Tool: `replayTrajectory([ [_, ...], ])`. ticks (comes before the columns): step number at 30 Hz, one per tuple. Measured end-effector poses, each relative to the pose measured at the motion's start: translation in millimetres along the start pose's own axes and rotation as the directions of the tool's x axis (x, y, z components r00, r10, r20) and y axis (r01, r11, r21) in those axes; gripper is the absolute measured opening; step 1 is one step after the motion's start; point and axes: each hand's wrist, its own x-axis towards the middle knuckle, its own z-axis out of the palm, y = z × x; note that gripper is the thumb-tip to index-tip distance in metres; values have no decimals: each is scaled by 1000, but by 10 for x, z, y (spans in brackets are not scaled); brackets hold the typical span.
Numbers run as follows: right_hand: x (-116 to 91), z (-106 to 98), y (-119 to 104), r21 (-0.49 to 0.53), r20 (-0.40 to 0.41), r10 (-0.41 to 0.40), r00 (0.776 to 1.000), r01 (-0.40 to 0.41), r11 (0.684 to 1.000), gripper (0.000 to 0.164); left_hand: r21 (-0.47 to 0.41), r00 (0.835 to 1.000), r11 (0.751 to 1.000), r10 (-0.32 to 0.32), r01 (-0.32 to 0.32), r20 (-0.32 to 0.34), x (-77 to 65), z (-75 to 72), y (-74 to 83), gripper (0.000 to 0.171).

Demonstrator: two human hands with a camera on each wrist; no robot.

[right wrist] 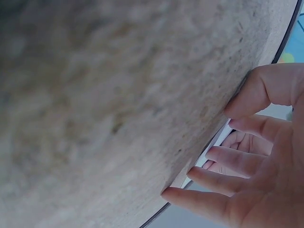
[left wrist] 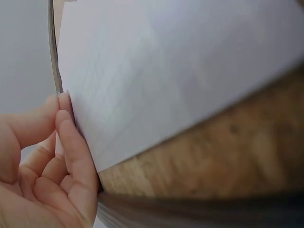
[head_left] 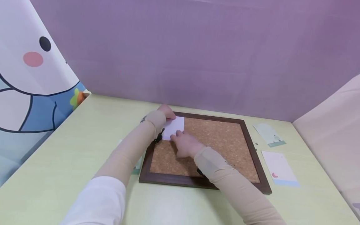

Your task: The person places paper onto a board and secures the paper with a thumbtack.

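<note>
Pinching white rectangular paper (head_left: 175,125) (left hand (head_left: 166,111)), spread right hand (head_left: 186,143) is touching, brown-framed corkboard's (head_left: 216,140) ten o'clock; seemingly mid-placement, two pale paper cards (head_left: 279,165) remaining off three o'clock.

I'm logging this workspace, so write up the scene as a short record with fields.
Surface: pale table
Board: dark-framed corkboard
On board: white sheet, toward the far left
Left hand: fingertips together at the sheet's edge; anything pinched is hidden
Right hand: fingers extended, tips at the sheet's near edge
Loose cards: green-edged card and blue-edged card right of the board; partly hidden card left of it
Backdrop: purple cloth
</note>
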Motion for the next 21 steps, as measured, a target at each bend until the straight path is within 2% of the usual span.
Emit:
replayTrajectory([
  [2, 1, -2, -7, -6, 5, 0, 1000, 0, 1000, 58, 17, 1000, 1000, 0, 0, -7, -25, -11, -11, 28],
  [5, 2, -5, -22, -9, 9, -6, 1000, 6, 1000, 58, -8, 1000, 1000, -17, 17, -18, -73, -28, -32, 24],
  [9, 8, -9, -40, -5, 17, -10, 1000, 10, 1000, 57, -126, 998, 991, -55, 52, -23, -118, -46, -54, 18],
  [12, 10, -11, -47, 1, 25, -6, 1000, 6, 1000, 57, -168, 998, 984, -67, 62, -22, -128, -54, -56, 18],
  [21, 1, -40, -59, 15, 36, 7, 999, -7, 1000, 59, -132, 997, 989, -73, 69, -21, -109, -59, -54, 19],
])
